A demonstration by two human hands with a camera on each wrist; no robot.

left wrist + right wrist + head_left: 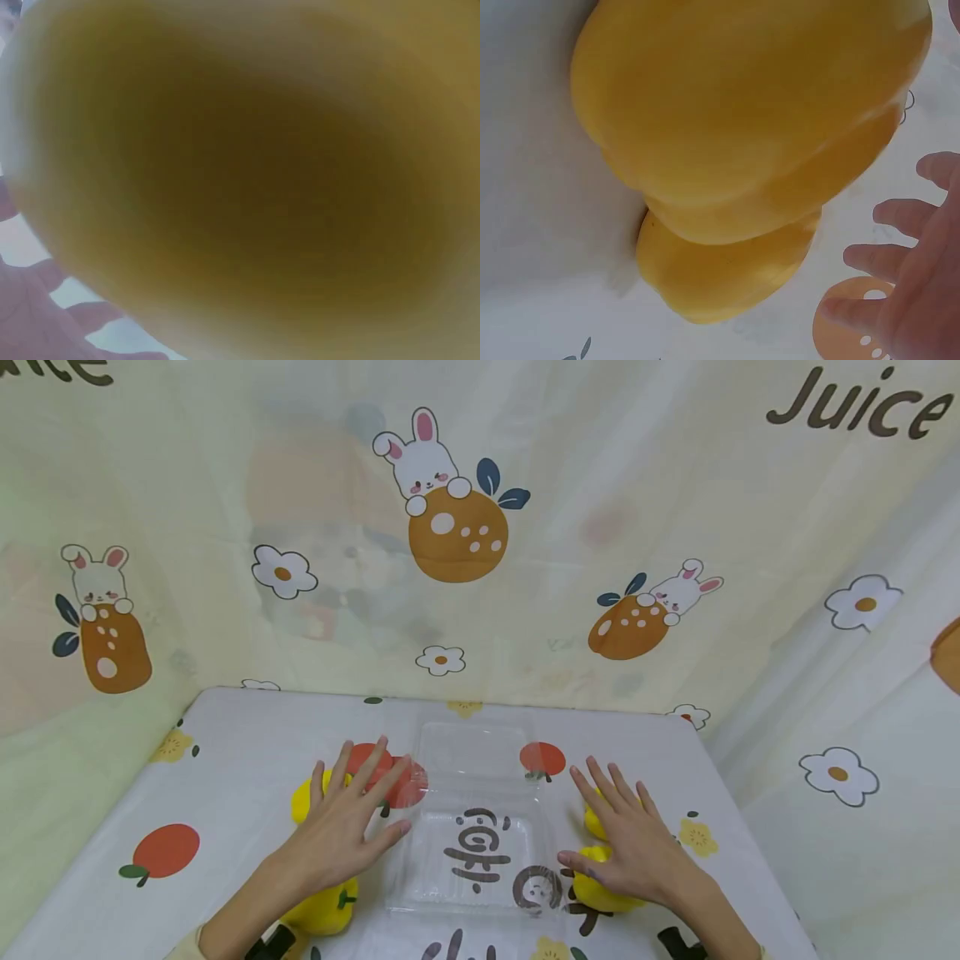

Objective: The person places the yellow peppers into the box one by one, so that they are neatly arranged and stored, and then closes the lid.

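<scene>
My left hand (337,831), fingers spread, is over two yellow bell peppers on the left. The nearer bell pepper (322,913) shows a green stem; the farther bell pepper (302,802) peeks out past the fingers. On the right my right hand (636,839) spreads its fingers above two more yellow peppers, one pepper (600,889) close in and another pepper (594,820) partly hidden behind the hand. Between the hands lies a clear plastic clamshell box (420,860) with its lid (472,750) folded back. A blurred yellow pepper (247,187) fills most of the left wrist view.
A white tablecloth (247,752) printed with fruit and flowers covers the table. Behind it hangs a pale curtain (547,635) with rabbit prints, and it also runs along both sides. Dark wrist straps (272,943) show at the bottom edge.
</scene>
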